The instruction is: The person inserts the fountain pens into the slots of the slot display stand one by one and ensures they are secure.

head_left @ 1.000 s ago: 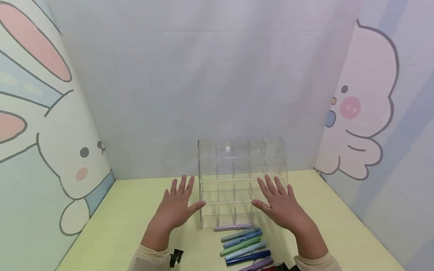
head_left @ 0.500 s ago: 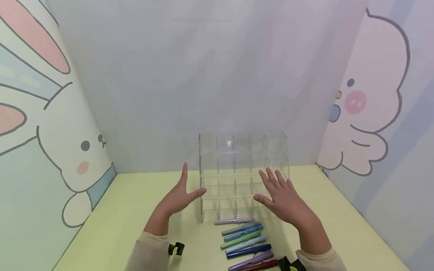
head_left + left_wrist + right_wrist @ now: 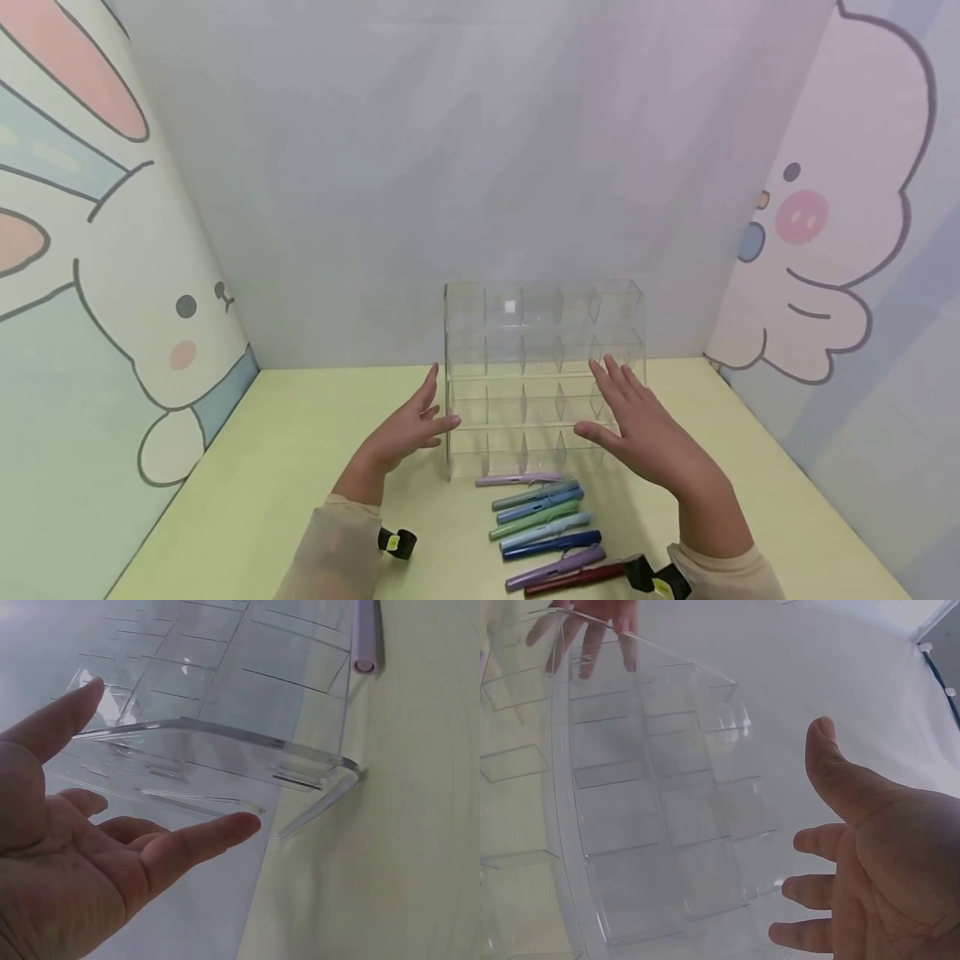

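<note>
Now gripping nothing, with left hand and right hand outstretched near both sides of clear tiered rack, upright and crosswise on table. Perhaps nearer to left hand, but hard to judge surely.

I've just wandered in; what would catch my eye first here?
Probably the big cartoon rabbit at the left and the pink-cheeked cartoon creature at the right. Next, the colourful pens, lying in a loose row on the yellow table before a clear rack, with the left hand and right hand near it.
</note>
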Motion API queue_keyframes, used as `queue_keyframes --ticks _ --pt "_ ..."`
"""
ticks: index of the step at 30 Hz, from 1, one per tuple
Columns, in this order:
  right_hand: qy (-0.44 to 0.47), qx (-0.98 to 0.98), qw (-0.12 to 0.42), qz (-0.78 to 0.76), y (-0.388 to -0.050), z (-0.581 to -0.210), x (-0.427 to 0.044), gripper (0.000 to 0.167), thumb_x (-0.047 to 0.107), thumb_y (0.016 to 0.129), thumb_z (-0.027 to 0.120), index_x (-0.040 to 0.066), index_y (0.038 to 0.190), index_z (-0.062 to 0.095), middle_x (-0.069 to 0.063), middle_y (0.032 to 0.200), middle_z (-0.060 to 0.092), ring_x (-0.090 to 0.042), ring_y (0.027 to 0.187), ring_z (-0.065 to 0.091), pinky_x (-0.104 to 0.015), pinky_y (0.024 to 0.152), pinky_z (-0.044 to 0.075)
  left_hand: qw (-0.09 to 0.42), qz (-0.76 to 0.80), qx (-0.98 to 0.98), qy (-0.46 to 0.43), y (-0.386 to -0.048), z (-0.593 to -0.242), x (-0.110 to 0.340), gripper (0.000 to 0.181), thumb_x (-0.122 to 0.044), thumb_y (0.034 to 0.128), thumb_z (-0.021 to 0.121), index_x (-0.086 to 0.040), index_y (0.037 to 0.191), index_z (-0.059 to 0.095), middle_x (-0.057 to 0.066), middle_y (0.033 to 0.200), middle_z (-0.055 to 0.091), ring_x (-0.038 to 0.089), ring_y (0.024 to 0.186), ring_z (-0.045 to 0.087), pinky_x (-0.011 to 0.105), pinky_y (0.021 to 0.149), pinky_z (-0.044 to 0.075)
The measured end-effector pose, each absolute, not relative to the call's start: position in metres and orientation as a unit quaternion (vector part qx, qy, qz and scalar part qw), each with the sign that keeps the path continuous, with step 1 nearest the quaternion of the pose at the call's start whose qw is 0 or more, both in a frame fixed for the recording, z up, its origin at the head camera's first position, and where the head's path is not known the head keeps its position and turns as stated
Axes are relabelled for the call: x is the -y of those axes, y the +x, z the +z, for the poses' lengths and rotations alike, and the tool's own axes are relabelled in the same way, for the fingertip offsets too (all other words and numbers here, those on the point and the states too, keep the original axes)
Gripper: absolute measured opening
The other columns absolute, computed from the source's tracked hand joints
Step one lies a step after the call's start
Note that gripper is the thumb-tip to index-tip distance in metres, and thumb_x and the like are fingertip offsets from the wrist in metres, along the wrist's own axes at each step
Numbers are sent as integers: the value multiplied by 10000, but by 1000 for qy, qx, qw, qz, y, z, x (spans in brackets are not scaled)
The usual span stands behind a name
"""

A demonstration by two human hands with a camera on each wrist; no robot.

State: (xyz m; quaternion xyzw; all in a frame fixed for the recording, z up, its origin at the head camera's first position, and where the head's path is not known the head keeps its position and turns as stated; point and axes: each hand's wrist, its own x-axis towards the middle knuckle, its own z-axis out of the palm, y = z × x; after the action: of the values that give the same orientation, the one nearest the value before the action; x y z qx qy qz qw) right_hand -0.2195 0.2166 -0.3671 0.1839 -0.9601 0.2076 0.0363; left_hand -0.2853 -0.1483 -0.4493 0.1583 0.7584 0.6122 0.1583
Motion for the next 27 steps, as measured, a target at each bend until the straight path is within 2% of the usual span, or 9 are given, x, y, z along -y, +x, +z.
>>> queue_keyframes --ticks 3,8,16,21,27 --pt "184 960 38 210 -217 -364 -221 924 618 930 531 250 1596 7 -95 1661 -26 -408 1506 22 -686 1135 124 163 619 -750 166 -285 -452 143 910 -276 962 648 -484 1539 -24 20 1660 -22 372 1477 228 558 1010 465" --pt "181 959 30 215 -211 -360 -227 910 614 933 530 249 1598 26 -101 1661 -17 -417 1503 35 -712 1104 171 174 625 -742 169 -282 -453 138 849 -219 995 596 -467 1544 -2 108 1648 106 385 1376 422 532 971 502" --pt "183 952 27 243 -201 -345 -239 913 584 918 581 265 1596 60 -74 1661 -12 -432 1494 81 -720 1074 226 177 626 -741 168 -282 -451 138 848 -260 980 621 -506 1528 22 111 1646 122 374 1371 433 533 978 497" --pt "165 956 24 239 -188 -329 -247 943 679 858 577 288 1589 129 -113 1624 215 -417 1455 247 -663 1067 310 177 629 -741 159 -281 -452 138 856 -268 973 632 -502 1531 27 109 1644 136 371 1360 450 528 969 505" --pt "154 968 2 199 -176 -322 -250 972 770 791 550 231 1556 287 -114 1520 425 -403 1363 415 -615 1000 417 178 628 -742 154 -280 -454 140 860 -289 967 639 -503 1532 26 96 1646 128 371 1361 450 534 976 499"
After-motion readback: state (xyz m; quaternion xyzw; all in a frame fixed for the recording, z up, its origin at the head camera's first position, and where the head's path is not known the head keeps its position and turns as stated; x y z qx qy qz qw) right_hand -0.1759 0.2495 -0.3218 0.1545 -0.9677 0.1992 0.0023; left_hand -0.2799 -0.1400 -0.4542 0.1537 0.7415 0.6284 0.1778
